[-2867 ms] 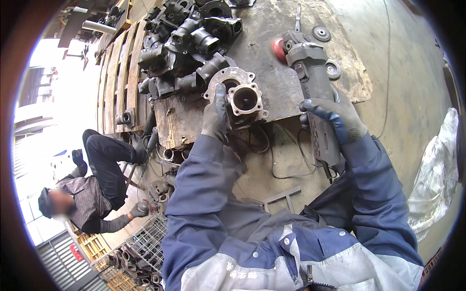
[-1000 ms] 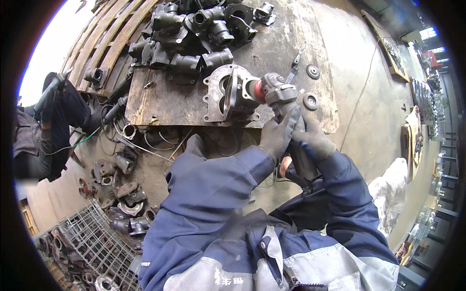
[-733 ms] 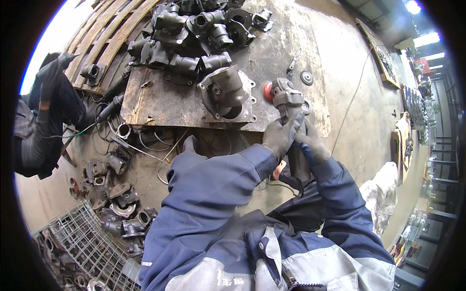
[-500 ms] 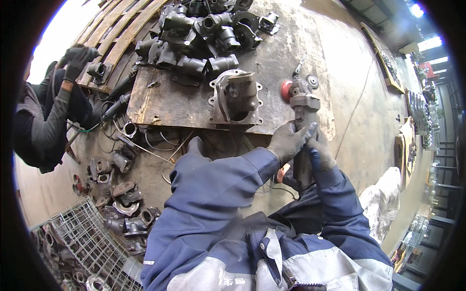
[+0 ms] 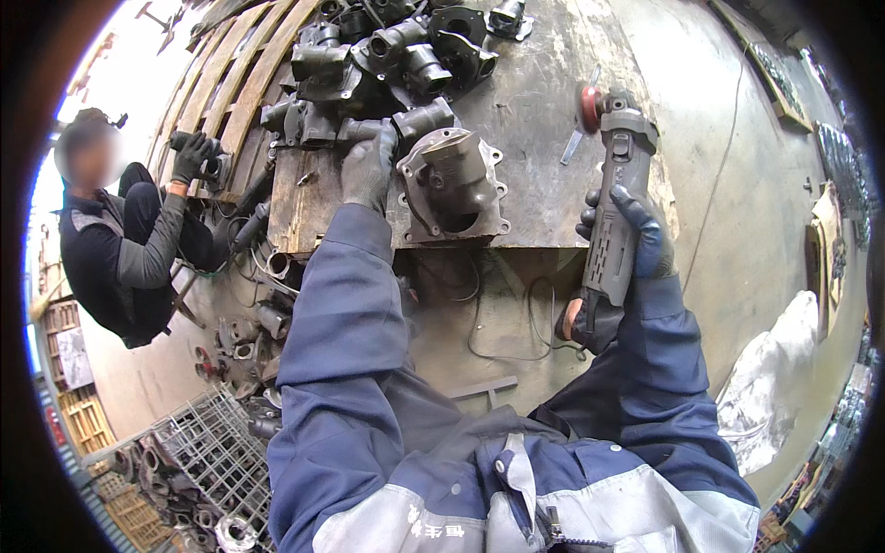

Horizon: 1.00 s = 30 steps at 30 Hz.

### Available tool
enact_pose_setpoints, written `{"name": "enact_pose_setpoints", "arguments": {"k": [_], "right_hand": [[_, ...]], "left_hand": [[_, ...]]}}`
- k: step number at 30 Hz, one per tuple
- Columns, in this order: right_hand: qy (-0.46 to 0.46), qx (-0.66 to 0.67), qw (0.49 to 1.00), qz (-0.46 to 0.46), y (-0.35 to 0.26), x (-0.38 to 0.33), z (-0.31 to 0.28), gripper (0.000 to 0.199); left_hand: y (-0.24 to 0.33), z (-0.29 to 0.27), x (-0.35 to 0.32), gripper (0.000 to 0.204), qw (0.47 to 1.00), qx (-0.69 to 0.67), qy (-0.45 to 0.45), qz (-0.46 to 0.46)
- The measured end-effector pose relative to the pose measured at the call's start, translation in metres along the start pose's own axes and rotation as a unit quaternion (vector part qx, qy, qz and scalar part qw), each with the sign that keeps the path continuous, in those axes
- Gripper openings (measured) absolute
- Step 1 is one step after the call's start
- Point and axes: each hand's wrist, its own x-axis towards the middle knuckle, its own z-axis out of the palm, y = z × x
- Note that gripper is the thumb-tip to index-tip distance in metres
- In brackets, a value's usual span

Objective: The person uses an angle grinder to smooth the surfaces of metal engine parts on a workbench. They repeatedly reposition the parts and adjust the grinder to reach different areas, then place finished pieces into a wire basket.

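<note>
Both gloved hands are busy: left hand (image 5: 369,170) fingers curled on the flanged casting (image 5: 454,184), right hand (image 5: 634,235) clamped around the angle grinder (image 5: 616,198).

grey grinder (image 5: 616,198) with red disc (image 5: 587,109), dark grey casting (image 5: 454,184)

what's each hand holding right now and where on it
The right hand grips the angle grinder around its grey body. The left hand grasps the flanged metal casting at its left edge.
</note>
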Motion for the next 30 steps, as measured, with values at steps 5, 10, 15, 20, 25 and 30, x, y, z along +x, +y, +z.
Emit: {"name": "enact_pose_setpoints", "arguments": {"k": [5,10,15,20,25,30], "right_hand": [[0.001,0.027,1.0,-0.014,-0.012,-0.007,-0.011,0.043],[0.0,0.031,1.0,0.0,-0.017,-0.012,-0.021,0.05],[0.009,0.02,1.0,0.001,-0.022,-0.015,-0.026,0.048],[-0.001,0.013,1.0,0.002,-0.026,-0.023,-0.035,0.043],[0.013,0.023,1.0,-0.017,-0.03,-0.03,-0.044,0.04],[-0.014,0.039,0.998,-0.036,-0.038,-0.041,-0.055,0.04]], "left_hand": [[-0.032,0.033,0.008,0.056,0.93,-0.252,-0.22,-0.154],[-0.025,0.037,-0.007,0.051,0.862,-0.355,-0.271,-0.24],[-0.012,0.048,-0.02,0.051,0.911,-0.305,-0.241,-0.136],[0.022,0.046,-0.056,0.045,0.987,0.12,-0.1,0.037],[0.042,0.065,-0.121,0.026,0.986,-0.082,-0.046,0.136],[0.021,0.076,-0.15,0.028,0.99,0.032,0.017,0.136]]}}
